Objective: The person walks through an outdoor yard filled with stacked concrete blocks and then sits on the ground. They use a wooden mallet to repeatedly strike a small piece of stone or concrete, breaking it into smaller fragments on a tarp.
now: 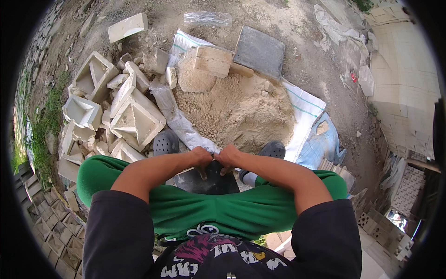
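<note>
Between my knees is a black, flat-faced piece (207, 180) whose exact kind I cannot make out. My left hand (200, 158) is closed over its far edge, thumb lying down the near face. Close beside it, my right hand (228, 157) grips the same edge, its thumb also on the near face. The two fists nearly touch, with a small greyish bit between them. The fingers' far sides are hidden. Just beyond the hands is a heap of pale sandy powder (237, 111) on a white woven sheet (304, 102).
Broken pale block moulds (137, 118) pile up on the left. A wooden block (213, 61) and a dark square slab (259, 51) rest at the heap's far side. A pale block (127, 28) lies farther off. Blue sheeting (320, 139) bunches at the right. My grey clogs (166, 142) flank the heap's near edge.
</note>
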{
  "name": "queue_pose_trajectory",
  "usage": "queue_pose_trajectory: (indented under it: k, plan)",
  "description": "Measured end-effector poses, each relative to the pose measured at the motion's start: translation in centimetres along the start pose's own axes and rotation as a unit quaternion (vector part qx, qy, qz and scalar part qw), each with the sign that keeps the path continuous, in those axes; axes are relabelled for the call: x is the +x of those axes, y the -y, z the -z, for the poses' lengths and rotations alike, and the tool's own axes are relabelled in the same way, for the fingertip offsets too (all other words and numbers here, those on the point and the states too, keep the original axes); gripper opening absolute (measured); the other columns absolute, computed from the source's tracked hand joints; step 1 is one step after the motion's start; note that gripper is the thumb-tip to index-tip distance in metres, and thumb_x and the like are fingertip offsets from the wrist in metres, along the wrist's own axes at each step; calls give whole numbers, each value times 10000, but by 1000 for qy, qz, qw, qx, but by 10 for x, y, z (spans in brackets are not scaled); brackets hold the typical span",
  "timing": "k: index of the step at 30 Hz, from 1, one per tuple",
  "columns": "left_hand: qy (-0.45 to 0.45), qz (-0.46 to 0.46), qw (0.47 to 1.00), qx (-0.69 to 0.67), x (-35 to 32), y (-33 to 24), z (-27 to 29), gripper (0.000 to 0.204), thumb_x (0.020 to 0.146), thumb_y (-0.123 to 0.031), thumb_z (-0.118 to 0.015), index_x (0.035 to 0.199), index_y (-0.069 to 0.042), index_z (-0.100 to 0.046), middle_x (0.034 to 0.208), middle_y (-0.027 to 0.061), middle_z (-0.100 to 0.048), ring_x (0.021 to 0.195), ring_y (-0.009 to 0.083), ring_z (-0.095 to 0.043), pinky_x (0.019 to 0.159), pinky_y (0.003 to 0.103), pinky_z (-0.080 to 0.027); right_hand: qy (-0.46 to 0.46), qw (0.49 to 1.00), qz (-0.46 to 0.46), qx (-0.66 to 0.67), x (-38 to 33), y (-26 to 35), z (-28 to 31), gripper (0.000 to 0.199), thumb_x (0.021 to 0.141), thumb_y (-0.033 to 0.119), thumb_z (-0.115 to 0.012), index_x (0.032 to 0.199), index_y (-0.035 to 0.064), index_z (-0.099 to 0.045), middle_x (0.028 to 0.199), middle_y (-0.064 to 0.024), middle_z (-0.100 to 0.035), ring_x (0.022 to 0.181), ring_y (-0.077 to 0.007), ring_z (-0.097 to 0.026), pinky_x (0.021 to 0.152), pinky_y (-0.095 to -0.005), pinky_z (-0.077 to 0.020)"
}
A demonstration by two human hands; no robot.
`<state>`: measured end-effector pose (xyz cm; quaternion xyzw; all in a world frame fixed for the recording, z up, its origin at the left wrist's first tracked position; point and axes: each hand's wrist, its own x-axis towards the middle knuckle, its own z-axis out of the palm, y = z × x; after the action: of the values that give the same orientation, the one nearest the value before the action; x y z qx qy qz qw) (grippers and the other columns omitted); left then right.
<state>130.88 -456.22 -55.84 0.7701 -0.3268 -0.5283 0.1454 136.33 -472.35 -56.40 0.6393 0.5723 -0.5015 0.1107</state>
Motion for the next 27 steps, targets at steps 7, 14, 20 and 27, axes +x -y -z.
queue_pose_trajectory:
  k: [7, 14, 20, 27]
  plan:
    - [33, -58, 998, 7, 28, 11, -1, 744, 616, -654, -816, 1133, -130, -714, 1025, 119, -724, 980, 304, -689, 818, 417, -537, 35, 997, -38, -59, -1, 14, 3, 923, 616, 727, -776, 1217, 56, -579, 992, -90, -731, 942, -285, -716, 757, -437, -537]
    - [233, -17, 972, -4, 50, 2, 28, 748, 633, -651, -820, 1012, -13, -731, 1002, 147, -706, 884, 306, -674, 795, 423, -532, 50, 989, -102, -92, -25, 9, 16, 880, 628, 693, -798, 1240, 91, -602, 1072, -91, -725, 1044, -286, -691, 807, -445, -530]
    - [375, 64, 921, 78, 73, -22, 39, 914, 738, -662, -756, 1403, -74, -537, 1470, 132, -495, 1319, 329, -484, 1083, 431, -393, 20, 967, -248, -47, -110, -57, 44, 674, 702, 551, -817, 1143, 79, -624, 1077, -143, -702, 1048, -338, -672, 840, -476, -539]
    - [382, 17, 916, 121, 69, -31, 51, 970, 754, -716, -704, 1391, -7, -530, 1462, 140, -502, 1324, 336, -471, 1089, 436, -384, -109, 902, -407, -94, -237, -81, 172, 525, 906, 467, -654, 1238, 68, -577, 1161, -148, -675, 1106, -332, -644, 861, -479, -542]
